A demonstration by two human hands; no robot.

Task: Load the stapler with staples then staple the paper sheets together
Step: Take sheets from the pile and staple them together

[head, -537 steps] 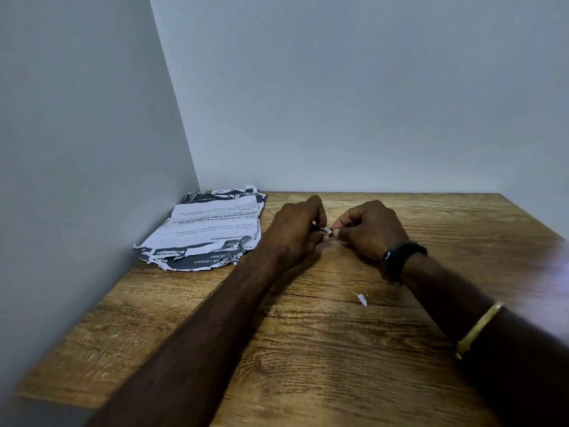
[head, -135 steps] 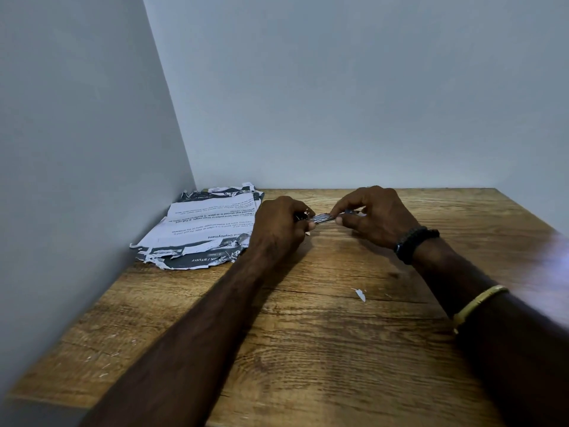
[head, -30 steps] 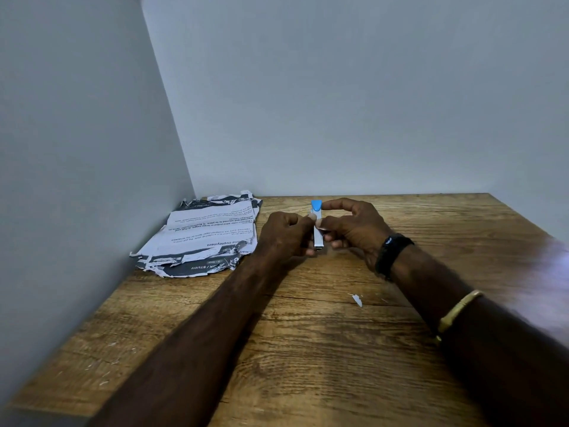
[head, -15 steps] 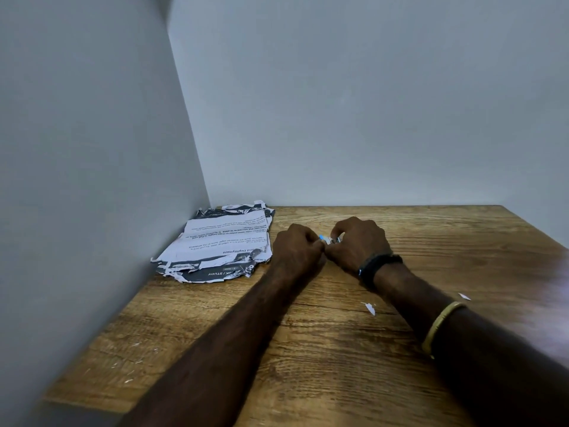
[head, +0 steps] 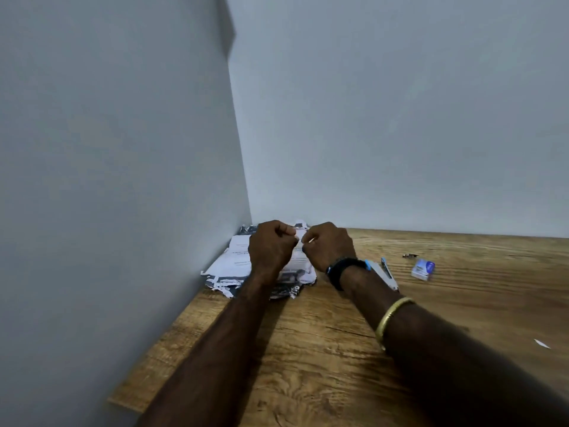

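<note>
Presently both hands are hovering close together above the paper sheets [head: 234,261], which are lying in a ragged stack in the corner where the wooden table [head: 308,365] is meeting the grey walls. The left hand [head: 271,248] is curling its fingers inward, thumb against forefinger, and the right hand [head: 328,246] is mirroring it, with its fingertips nearly meeting the left's. Whether they are pinching something small between them I cannot tell, since the pale papers behind are blurring the gap. The stapler [head: 383,276], white with blue ends, is lying open on the table just beside the right wrist, and neither hand is touching it. Further right a small staple box [head: 423,269] is sitting, with a tiny dark bit [head: 409,256] near it. A black wristband [head: 338,271] and a gold bangle [head: 391,317] are ringing the right forearm.
</note>
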